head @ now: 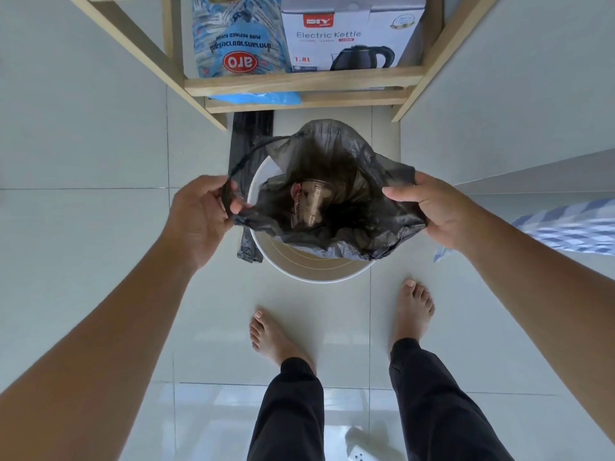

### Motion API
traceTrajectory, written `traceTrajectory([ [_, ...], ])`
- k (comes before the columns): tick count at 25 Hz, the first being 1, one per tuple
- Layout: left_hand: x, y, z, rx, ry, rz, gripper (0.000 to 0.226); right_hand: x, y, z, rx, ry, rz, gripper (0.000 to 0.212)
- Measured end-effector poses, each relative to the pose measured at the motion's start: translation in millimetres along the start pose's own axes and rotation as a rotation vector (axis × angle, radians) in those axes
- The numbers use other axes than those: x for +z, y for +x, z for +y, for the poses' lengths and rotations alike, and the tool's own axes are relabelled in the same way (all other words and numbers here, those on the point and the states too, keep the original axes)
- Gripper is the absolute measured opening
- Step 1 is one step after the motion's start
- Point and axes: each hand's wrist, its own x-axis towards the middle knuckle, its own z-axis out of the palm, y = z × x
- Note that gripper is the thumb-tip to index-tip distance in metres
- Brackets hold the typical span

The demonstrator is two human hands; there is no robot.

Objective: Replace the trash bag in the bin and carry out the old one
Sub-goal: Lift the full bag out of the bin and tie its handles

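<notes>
A round white bin (309,272) stands on the tiled floor in front of my bare feet. A dark grey, see-through trash bag (359,227) is lifted partly out of it, its mouth spread wide, with brown rubbish visible inside. My left hand (199,214) pinches the bag's left rim and drawstring. My right hand (436,211) grips the right rim. A folded black bag (251,128) lies on the floor behind and left of the bin, partly hidden by it.
A wooden shelf unit (299,83) stands just behind the bin, holding a blue sugar bag (238,44) and an electric kettle box (349,38). A blue checked cloth (572,227) hangs at the right. A white power strip (361,452) lies by my feet.
</notes>
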Motion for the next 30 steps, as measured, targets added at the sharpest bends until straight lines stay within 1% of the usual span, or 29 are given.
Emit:
traceTrajectory([
  [1,1.6,0.1,3.4,-0.019,0.201,-0.022,0.028,-2.2,-2.5,1.7,-0.011,-0.042,0.047,0.033],
  [2,5.8,-0.5,5.3,-0.021,0.423,-0.028,0.033,-4.4,-7.3,2.5,-0.018,-0.03,0.097,0.02],
  [3,11.9,-1.2,6.4,-0.008,0.575,-0.012,0.033,-6.8,-11.4,2.3,-0.027,0.017,0.138,0.007],
  [4,18.7,-2.9,8.0,0.019,0.616,0.025,0.029,-9.6,-16.3,0.0,-0.04,0.079,0.173,0.006],
  [5,23.9,-3.6,9.9,0.045,0.554,0.088,0.025,-14.4,-19.9,-2.6,-0.055,0.154,0.197,0.008],
  [6,26.9,-4.4,12.7,0.058,0.396,0.167,0.021,-19.4,-23.5,-5.7,-0.074,0.229,0.191,0.008],
  [7,29.8,-5.3,15.2,0.069,0.187,0.242,0.019,-21.5,-26.1,-9.3,-0.08,0.299,0.181,0.007],
  [8,30.9,-4.7,16.2,0.088,0.006,0.29,0.019,-21.1,-28.3,-12.9,-0.077,0.324,0.165,0.006],
  [9,32.8,-4.6,15.4,0.109,-0.089,0.319,0.019,-18.7,-27.8,-12.2,-0.052,0.291,0.175,0.006],
  [11,38.3,-7.3,7.7,0.146,-0.06,0.342,0.018,-3.8,-26.1,-2.2,0.045,0.042,0.224,0.009],
  [12,43.3,-11.2,3.1,0.163,-0.024,0.35,0.017,6.3,-26.6,5.6,0.1,-0.067,0.234,0.014],
  [13,46.5,-14.7,-1.6,0.178,-0.005,0.362,0.017,16.1,-25.7,15.3,0.138,-0.113,0.225,0.022],
  [14,47.8,-18.1,-5.7,0.194,-0.014,0.38,0.016,25.0,-25.2,24.1,0.154,-0.104,0.201,0.032],
  [16,42.7,-22.0,-11.9,0.208,-0.098,0.456,0.018,36.9,-21.1,36.4,0.129,0.019,0.179,0.048],
  [18,31.5,-22.0,-18.9,0.181,-0.17,0.542,0.017,42.8,-14.2,36.1,0.101,0.104,0.184,0.058],
  [19,24.6,-21.0,-22.8,0.166,-0.176,0.568,0.017,45.5,-11.3,33.5,0.109,0.085,0.18,0.06],
  [21,11.7,-18.9,-29.6,0.15,-0.19,0.608,0.016,49.5,-7.9,27.7,0.138,-0.097,0.17,0.06],
  [23,-3.3,-15.4,-34.5,0.133,-0.271,0.649,0.015,49.0,-7.2,23.3,0.105,-0.239,0.148,0.055],
  [26,-30.7,-9.8,-47.0,0.047,-0.43,0.676,0.015,54.0,-2.3,16.4,0.039,-0.229,0.147,0.048],
  [27,-39.1,-8.1,-53.0,0.002,-0.467,0.67,0.016,58.6,3.2,17.1,0.025,-0.251,0.172,0.05],
  [28,-45.5,-6.5,-59.7,-0.044,-0.492,0.654,0.018,62.8,9.2,19.6,0.014,-0.325,0.187,0.054],
  [30,-53.7,-4.3,-69.9,-0.116,-0.508,0.607,0.021,74.5,18.3,25.8,0.025,-0.575,0.156,0.066],
])
